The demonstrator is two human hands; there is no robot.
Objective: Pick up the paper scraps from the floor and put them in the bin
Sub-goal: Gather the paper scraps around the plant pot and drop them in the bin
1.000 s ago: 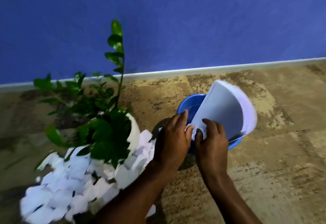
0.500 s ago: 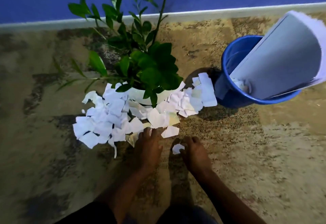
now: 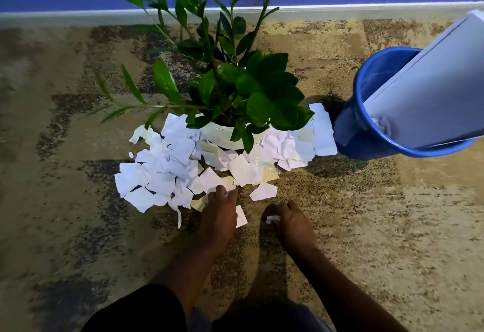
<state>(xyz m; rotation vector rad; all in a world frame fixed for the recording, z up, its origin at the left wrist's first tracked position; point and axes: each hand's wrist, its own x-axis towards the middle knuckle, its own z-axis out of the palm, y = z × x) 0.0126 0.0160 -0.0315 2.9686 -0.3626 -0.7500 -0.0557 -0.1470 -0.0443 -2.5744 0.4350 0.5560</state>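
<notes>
Several white paper scraps [image 3: 162, 172] lie heaped on the floor around the front of a white plant pot. My left hand [image 3: 218, 214] reaches onto the near edge of the heap, its fingertips curled on a scrap [image 3: 225, 191]; another scrap lies partly under its palm. My right hand [image 3: 290, 223] is low over the floor to the right and pinches a small crumpled scrap [image 3: 272, 219]. The blue bin [image 3: 351, 132] stands at the right with a large white sheet [image 3: 429, 91] sticking out of it and a few scraps inside.
A green leafy plant [image 3: 235, 83] in the white pot [image 3: 222, 135] stands in the middle of the scraps. A blue wall with a white skirting [image 3: 78, 16] runs along the back. The floor is mottled brown stone. My knees show at the bottom edge.
Both hands left the bin and came down to the floor by the heap. The right hand has closed on the small scrap; the left has reached onto the heap's edge.
</notes>
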